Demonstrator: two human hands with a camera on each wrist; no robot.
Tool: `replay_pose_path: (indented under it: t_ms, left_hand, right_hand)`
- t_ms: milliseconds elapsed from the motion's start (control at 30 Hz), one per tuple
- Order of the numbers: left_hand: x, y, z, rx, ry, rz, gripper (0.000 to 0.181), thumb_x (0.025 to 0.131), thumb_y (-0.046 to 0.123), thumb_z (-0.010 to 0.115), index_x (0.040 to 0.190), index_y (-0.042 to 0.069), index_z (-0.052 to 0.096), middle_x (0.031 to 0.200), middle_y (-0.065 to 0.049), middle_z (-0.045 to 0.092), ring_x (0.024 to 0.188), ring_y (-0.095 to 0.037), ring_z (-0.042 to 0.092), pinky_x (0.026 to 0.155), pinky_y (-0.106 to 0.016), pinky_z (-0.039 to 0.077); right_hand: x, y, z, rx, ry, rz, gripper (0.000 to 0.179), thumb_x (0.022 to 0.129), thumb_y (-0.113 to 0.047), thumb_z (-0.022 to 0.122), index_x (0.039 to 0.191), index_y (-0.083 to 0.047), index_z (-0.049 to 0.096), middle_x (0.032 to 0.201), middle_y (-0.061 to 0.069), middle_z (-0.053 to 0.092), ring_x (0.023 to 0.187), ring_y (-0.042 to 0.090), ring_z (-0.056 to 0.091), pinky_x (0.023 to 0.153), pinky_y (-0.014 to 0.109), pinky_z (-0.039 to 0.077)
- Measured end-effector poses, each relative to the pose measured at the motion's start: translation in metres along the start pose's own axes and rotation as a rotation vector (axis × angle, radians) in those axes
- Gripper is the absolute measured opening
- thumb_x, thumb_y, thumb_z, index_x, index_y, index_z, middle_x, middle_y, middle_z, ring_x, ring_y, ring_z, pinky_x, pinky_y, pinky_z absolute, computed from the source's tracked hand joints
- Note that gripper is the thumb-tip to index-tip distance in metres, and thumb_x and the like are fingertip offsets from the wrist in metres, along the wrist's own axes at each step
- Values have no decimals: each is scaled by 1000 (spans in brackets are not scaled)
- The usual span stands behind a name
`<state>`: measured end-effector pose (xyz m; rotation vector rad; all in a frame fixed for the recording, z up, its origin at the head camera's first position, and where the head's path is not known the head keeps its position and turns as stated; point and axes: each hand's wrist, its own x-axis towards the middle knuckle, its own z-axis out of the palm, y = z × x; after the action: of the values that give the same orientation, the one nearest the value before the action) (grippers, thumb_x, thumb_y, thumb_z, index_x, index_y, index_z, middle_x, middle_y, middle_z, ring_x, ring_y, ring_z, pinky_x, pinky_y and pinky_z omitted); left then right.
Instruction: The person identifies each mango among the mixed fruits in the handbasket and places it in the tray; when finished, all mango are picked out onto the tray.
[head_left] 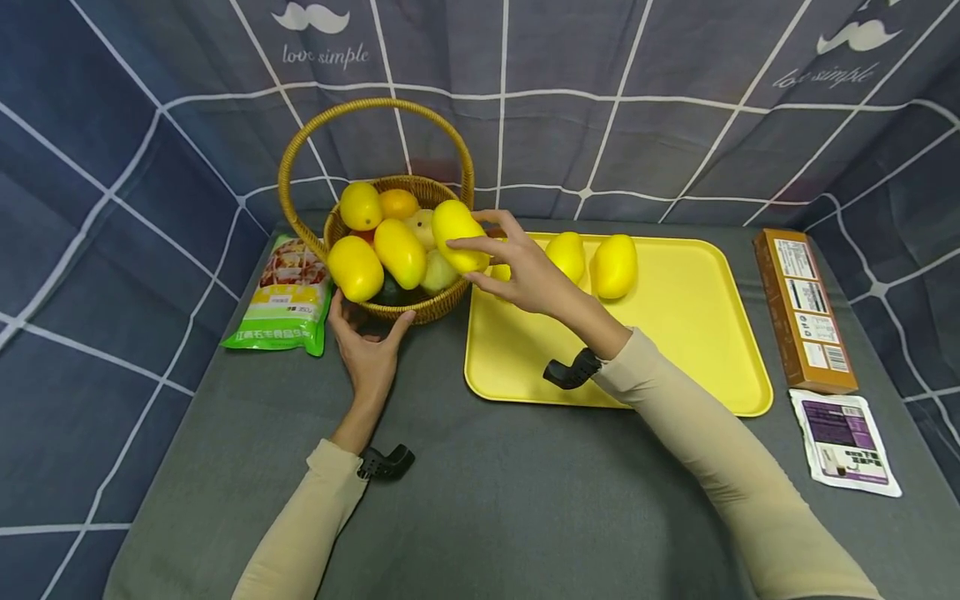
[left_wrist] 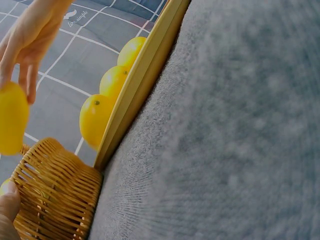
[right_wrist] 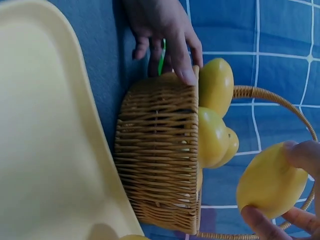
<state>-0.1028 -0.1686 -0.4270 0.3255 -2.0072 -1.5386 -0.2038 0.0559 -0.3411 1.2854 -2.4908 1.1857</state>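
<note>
Grey table (head_left: 480,492), checked cloth (head_left: 540,146) beyond hands. Your right hand (head_left: 521,267) pinches yellow mango (head_left: 456,227); basket (head_left: 435,312) below it, gripped by your left hand (head_left: 367,350). Looks mid-transfer; next move likely calls for steady grip, rim clearance.

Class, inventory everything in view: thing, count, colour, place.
Cloth-covered table: 1, grey, beneath
Checked fabric backdrop: count unclear, blue-grey, behind table
Rectangular tray: 1, yellow, centre right
Round wicker basket: 1, brown, left of tray
Oval fruits: 7, yellow, 3 in basket, 3 on tray, 1 held
Other produce: count unclear, mixed colours, in basket
Plastic packet: 1, green-yellow, left of basket
Oblong box: 1, brown, right of tray
Flat packet: 1, white-purple, nearer than box
Sleeves: 2, beige, foreground
Wrist mounts: 2, black, beside sleeves
Left hand: 1, against basket
Right hand: 1, holding fruit
</note>
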Motion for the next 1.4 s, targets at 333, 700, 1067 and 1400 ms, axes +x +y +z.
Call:
replay_pose_path:
  t_ms: [333,700,1067,1400]
  left_hand:
    - [-2,1,2,-14,4,-6,95,80,12,82,152,5,21,142,-24,41,119,-46,45,78,-50,38]
    - [-3,2,3,-27,9,0,95,79,12,83,152,6,22,141,-25,41,118,-47,45,78,-52,38]
    - [-4,3,2,-28,6,-12,94,80,11,82,152,6,22,142,-23,42,118,-41,47,77,-47,39]
    - [-4,4,2,-15,10,-8,95,79,12,82,152,6,22,141,-25,42,118,-45,46,78,-50,39]
  right_hand:
    - [-48,-4,5,3,66,65,38,90,-20,72,127,-21,67,143,13,40,121,25,52,87,32,55]
    - [-101,0,18,2,73,157,38,87,-16,75,124,-20,68,142,15,41,117,30,55,89,36,55]
    - [-128,-3,36,-43,56,133,39,85,-16,76,123,-19,69,138,16,44,121,31,51,98,45,47]
    - [-133,0,43,-131,60,142,44,84,-16,76,127,-19,66,141,20,43,120,35,51,96,49,47]
